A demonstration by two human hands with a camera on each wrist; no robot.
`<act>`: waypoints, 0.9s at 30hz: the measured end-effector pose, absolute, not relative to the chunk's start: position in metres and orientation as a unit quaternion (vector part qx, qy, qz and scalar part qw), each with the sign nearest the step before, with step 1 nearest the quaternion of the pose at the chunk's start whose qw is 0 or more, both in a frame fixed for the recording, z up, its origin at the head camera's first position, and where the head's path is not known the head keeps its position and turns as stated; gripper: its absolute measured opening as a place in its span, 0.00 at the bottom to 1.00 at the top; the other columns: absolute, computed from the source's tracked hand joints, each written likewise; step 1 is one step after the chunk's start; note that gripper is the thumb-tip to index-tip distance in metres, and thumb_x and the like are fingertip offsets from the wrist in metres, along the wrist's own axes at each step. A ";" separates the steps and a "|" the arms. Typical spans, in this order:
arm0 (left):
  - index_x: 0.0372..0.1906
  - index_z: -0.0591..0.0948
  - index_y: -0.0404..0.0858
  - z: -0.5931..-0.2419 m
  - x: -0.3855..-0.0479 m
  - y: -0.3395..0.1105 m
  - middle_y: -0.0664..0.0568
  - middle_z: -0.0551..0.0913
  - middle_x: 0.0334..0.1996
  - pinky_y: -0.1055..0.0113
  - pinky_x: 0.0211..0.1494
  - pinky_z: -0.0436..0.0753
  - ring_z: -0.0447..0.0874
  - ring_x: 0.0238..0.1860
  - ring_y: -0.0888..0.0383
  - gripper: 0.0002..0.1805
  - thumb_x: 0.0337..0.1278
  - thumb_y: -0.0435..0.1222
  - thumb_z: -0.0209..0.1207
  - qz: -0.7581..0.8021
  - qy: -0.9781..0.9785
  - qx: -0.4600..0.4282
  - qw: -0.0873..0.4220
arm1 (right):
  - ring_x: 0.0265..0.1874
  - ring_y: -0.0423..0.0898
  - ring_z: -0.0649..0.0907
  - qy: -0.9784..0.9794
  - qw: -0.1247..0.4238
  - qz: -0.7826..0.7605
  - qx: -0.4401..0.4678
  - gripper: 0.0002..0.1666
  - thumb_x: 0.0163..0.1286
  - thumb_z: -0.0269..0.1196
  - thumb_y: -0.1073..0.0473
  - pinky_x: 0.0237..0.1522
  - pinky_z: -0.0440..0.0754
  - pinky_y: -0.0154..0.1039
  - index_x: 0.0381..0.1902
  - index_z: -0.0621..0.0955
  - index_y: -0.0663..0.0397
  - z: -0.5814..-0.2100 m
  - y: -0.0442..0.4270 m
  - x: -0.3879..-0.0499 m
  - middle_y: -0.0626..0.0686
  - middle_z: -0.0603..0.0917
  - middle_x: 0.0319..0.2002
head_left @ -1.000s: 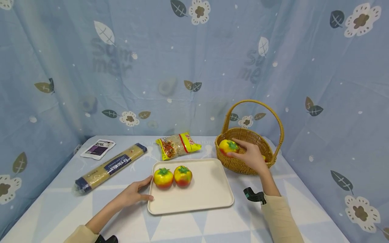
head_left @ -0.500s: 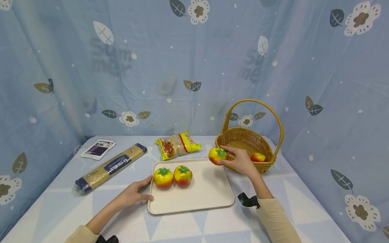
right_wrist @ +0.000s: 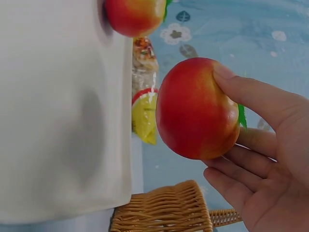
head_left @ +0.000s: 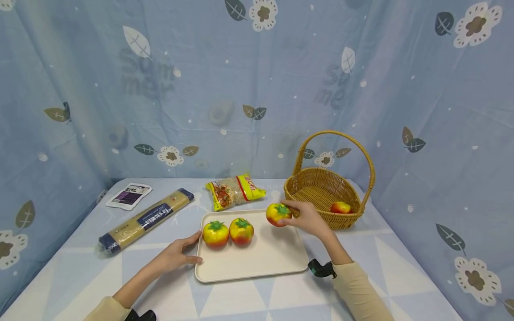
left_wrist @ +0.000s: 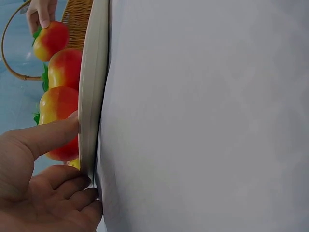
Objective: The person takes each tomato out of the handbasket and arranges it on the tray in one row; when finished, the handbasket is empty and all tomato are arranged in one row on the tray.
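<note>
My right hand (head_left: 307,219) pinches a yellow-red toy tomato (head_left: 277,214) with a green leafy top, between thumb and fingers. It is held above the right part of a cream tray (head_left: 261,263). A shadow falls on the tray below it in the right wrist view, where the tomato (right_wrist: 198,108) shows its red underside. Two similar tomatoes, one left (head_left: 216,235) and one right (head_left: 242,232), sit side by side at the tray's left end. My left hand (head_left: 176,255) rests against the tray's left rim, thumb and fingers (left_wrist: 65,186) touching the edge.
Behind the tray's right end stands a wicker basket (head_left: 321,218) with a tall handle; a red-yellow fruit (head_left: 341,207) lies inside. A noodle bag (head_left: 234,192) lies behind the tray. To the left are a long pasta pack (head_left: 146,220) and a white-purple pouch (head_left: 129,196).
My right hand has carried the tomato out from the basket, leftward and toward me, to above the tray. My left hand stays at the tray's rim.
</note>
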State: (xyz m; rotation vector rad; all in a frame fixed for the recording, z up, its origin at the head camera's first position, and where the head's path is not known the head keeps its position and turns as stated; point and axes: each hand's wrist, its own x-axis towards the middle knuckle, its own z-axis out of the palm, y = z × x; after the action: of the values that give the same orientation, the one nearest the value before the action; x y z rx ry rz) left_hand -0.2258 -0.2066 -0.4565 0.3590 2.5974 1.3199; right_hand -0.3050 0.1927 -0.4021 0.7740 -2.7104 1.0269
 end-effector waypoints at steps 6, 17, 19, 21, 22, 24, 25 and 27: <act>0.71 0.58 0.28 -0.458 -0.226 -0.207 0.34 0.57 0.70 0.41 0.71 0.52 0.53 0.70 0.35 0.50 0.46 0.41 0.72 0.447 0.880 0.127 0.100 | 0.48 0.51 0.81 -0.896 0.052 0.332 0.290 0.39 0.53 0.74 0.45 0.49 0.82 0.46 0.59 0.79 0.58 -0.411 0.185 -0.304 0.54 0.84 0.51; 0.71 0.58 0.28 -0.456 -0.226 -0.206 0.35 0.57 0.71 0.41 0.71 0.52 0.52 0.71 0.35 0.51 0.46 0.42 0.72 0.446 0.881 0.122 0.105 | 0.57 0.53 0.79 -0.891 0.019 0.327 0.315 0.37 0.55 0.73 0.48 0.57 0.79 0.48 0.59 0.78 0.60 -0.426 0.173 -0.302 0.57 0.81 0.56; 0.71 0.58 0.28 -0.456 -0.227 -0.205 0.35 0.57 0.71 0.41 0.71 0.52 0.52 0.71 0.35 0.51 0.46 0.41 0.72 0.447 0.880 0.123 0.105 | 0.57 0.52 0.78 -0.892 0.016 0.323 0.316 0.37 0.56 0.73 0.49 0.56 0.79 0.47 0.60 0.78 0.60 -0.428 0.171 -0.302 0.57 0.80 0.57; 0.71 0.58 0.28 -0.456 -0.227 -0.205 0.35 0.57 0.71 0.41 0.71 0.52 0.52 0.71 0.35 0.51 0.46 0.41 0.72 0.445 0.881 0.122 0.104 | 0.57 0.52 0.78 -0.893 0.015 0.319 0.316 0.36 0.56 0.73 0.49 0.56 0.79 0.47 0.60 0.78 0.60 -0.431 0.169 -0.303 0.56 0.80 0.57; 0.71 0.58 0.28 -0.455 -0.227 -0.205 0.35 0.57 0.71 0.41 0.71 0.52 0.52 0.71 0.35 0.50 0.46 0.41 0.72 0.445 0.881 0.121 0.103 | 0.57 0.52 0.78 -0.894 0.014 0.318 0.316 0.36 0.56 0.73 0.49 0.56 0.80 0.47 0.60 0.78 0.60 -0.432 0.167 -0.303 0.56 0.80 0.57; 0.71 0.58 0.27 -0.456 -0.226 -0.206 0.35 0.57 0.70 0.41 0.71 0.52 0.52 0.71 0.35 0.51 0.46 0.41 0.72 0.445 0.881 0.120 0.103 | 0.57 0.52 0.78 -0.894 0.012 0.317 0.316 0.36 0.57 0.73 0.49 0.56 0.80 0.47 0.60 0.78 0.60 -0.433 0.166 -0.303 0.56 0.80 0.58; 0.71 0.58 0.27 -0.456 -0.226 -0.206 0.35 0.57 0.70 0.41 0.71 0.52 0.52 0.71 0.35 0.51 0.46 0.41 0.72 0.446 0.881 0.120 0.102 | 0.57 0.52 0.78 -0.894 0.011 0.318 0.316 0.36 0.57 0.73 0.50 0.56 0.79 0.47 0.60 0.78 0.60 -0.434 0.165 -0.302 0.56 0.80 0.58; 0.71 0.58 0.27 -0.456 -0.226 -0.206 0.34 0.58 0.70 0.41 0.71 0.52 0.52 0.71 0.35 0.51 0.45 0.41 0.72 0.446 0.881 0.121 0.102 | 0.57 0.52 0.78 -0.894 0.011 0.318 0.317 0.35 0.57 0.73 0.51 0.56 0.79 0.46 0.60 0.78 0.60 -0.434 0.164 -0.301 0.56 0.80 0.58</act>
State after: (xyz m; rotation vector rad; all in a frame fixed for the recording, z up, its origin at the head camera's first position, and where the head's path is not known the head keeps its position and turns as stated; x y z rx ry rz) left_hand -0.2256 -0.2062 -0.4560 0.3567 2.6003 1.3182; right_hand -0.3015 0.1639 -0.4344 0.9886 -2.7874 0.9907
